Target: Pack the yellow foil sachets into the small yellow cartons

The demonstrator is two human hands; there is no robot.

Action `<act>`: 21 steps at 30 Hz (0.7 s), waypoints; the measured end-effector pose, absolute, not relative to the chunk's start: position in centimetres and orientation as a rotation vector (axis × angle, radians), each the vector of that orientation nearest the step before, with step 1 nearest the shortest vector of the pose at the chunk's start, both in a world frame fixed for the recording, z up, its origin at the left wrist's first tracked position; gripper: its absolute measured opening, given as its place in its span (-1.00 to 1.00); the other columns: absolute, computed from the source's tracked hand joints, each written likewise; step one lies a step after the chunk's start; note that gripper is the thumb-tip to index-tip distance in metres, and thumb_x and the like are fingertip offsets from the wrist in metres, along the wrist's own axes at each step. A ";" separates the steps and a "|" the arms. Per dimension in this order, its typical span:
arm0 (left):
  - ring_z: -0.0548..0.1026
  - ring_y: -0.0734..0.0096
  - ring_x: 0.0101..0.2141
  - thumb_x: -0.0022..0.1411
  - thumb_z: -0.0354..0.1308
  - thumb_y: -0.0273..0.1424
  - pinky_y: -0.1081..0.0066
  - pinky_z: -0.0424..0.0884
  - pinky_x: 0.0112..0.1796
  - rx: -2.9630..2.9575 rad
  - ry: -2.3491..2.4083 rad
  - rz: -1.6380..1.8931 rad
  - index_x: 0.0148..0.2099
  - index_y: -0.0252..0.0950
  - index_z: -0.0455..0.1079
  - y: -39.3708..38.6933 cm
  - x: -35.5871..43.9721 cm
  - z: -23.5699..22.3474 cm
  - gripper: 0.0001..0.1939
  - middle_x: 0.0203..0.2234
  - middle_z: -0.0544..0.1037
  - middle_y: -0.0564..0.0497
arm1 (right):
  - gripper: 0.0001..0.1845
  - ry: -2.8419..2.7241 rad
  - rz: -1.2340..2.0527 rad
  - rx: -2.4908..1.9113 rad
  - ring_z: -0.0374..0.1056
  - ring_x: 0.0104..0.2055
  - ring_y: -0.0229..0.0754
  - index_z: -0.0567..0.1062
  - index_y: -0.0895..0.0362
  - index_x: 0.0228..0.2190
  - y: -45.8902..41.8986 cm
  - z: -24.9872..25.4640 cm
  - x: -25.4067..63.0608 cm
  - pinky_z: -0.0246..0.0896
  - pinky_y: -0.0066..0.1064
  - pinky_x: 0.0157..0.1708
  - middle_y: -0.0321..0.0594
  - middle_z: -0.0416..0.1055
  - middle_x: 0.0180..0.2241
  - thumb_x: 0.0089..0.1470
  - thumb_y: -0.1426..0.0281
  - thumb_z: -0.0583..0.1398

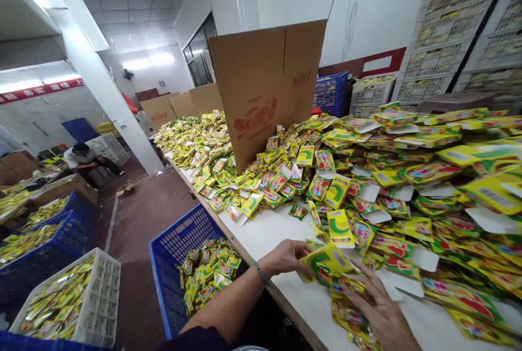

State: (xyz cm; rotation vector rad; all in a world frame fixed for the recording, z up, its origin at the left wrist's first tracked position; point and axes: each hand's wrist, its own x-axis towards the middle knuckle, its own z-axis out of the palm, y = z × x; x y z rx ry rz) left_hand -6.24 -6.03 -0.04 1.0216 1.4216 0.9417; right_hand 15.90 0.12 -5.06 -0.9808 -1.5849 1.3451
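Note:
Near the table's front edge, my left hand (287, 257) has its fingers closed on a small yellow-green box (328, 258) with a banana-like print. My right hand (377, 302) is beside it, its fingers curled over shiny yellow-green packets (346, 307) that meet the box's near end. A large heap of similar flat boxes (408, 177), many with white flaps standing out, spreads over the white table (265, 231) ahead and to the right. The far ends of the packets under my right palm are partly hidden.
A tall cardboard sheet (265, 84) stands among the boxes, with another heap (199, 139) beyond it. On the floor at left are a blue crate (163, 264) and a white crate (104, 296) holding packets. White crates (436, 62) are stacked at right. A person (87, 158) sits far left.

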 end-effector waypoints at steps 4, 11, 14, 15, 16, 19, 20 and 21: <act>0.48 0.36 -0.36 -0.48 0.56 -0.17 0.34 0.44 -0.26 1.007 1.388 0.880 -0.27 -0.34 0.58 -6.7 -6.2 -0.3 -0.37 -0.37 0.58 0.01 | -0.52 -1.603 1.378 -0.961 0.38 0.17 0.22 0.66 0.00 -0.40 -0.2 -5.3 15.9 0.44 -0.15 0.05 -0.09 0.48 0.09 -0.25 -0.10 0.34; 0.52 0.29 -0.38 -0.02 0.29 0.12 0.29 0.45 -0.24 0.857 1.938 1.151 -0.16 -0.39 0.57 -6.6 -4.4 1.3 -0.35 -0.45 0.57 -0.07 | -0.72 -1.696 0.684 -0.816 0.46 0.07 0.10 0.60 0.09 -0.29 -1.7 -4.8 15.9 0.41 -0.13 0.10 -0.03 0.49 0.03 0.14 0.16 0.22; 0.51 0.35 -0.49 -0.12 0.27 0.23 0.34 0.45 -0.37 0.596 1.608 1.076 -0.27 -0.42 0.51 -6.3 -3.9 2.0 -0.26 -0.52 0.54 -0.08 | -0.78 -1.891 0.444 -0.578 0.44 0.11 0.02 0.58 0.06 -0.22 -2.5 -4.7 15.2 0.39 -0.19 0.12 -0.07 0.46 0.09 0.22 0.37 0.12; 0.49 0.40 -0.52 -0.21 0.36 0.18 0.38 0.42 -0.41 0.563 1.531 1.090 -0.28 -0.41 0.49 -6.2 -3.7 2.0 -0.28 -0.53 0.53 -0.04 | -0.74 -1.975 0.409 -0.501 0.43 0.13 0.00 0.57 0.06 -0.18 -2.8 -4.8 14.9 0.40 -0.22 0.11 -0.08 0.45 0.12 0.22 0.43 0.09; 0.46 0.46 -0.54 -0.29 0.44 0.09 0.43 0.39 -0.43 0.547 1.504 1.125 -0.30 -0.40 0.47 -6.2 -3.6 1.9 -0.31 -0.55 0.52 0.00 | -0.69 -2.053 0.385 -0.437 0.41 0.16 -0.02 0.57 0.06 -0.15 -2.9 -4.9 14.7 0.41 -0.24 0.10 -0.09 0.44 0.13 0.21 0.48 0.06; 0.37 0.57 -0.60 -0.31 0.52 -0.19 0.51 0.28 -0.51 0.522 1.585 1.195 -0.33 -0.38 0.40 -5.8 -3.4 1.3 -0.46 -0.61 0.45 0.10 | -0.60 -2.220 0.376 -0.378 0.38 0.20 -0.05 0.57 0.08 -0.13 -2.9 -5.6 14.3 0.43 -0.25 0.10 -0.08 0.45 0.14 0.18 0.53 0.00; 0.36 0.57 -0.61 -0.26 0.50 -0.24 0.51 0.26 -0.52 0.518 1.614 1.176 -0.32 -0.38 0.39 -5.7 -3.4 1.0 -0.50 -0.62 0.44 0.11 | -0.60 -2.262 0.402 -0.392 0.37 0.20 -0.05 0.59 0.08 -0.16 -2.8 -5.9 14.3 0.43 -0.25 0.10 -0.07 0.44 0.15 0.18 0.53 -0.01; 0.36 0.56 -0.61 -0.21 0.47 -0.27 0.51 0.25 -0.52 0.518 1.635 1.149 -0.31 -0.38 0.38 -5.6 -3.4 0.7 -0.54 -0.63 0.44 0.11 | -0.61 -2.301 0.439 -0.407 0.36 0.21 -0.04 0.60 0.08 -0.20 -2.7 -6.2 14.3 0.43 -0.23 0.11 -0.06 0.43 0.16 0.18 0.52 -0.01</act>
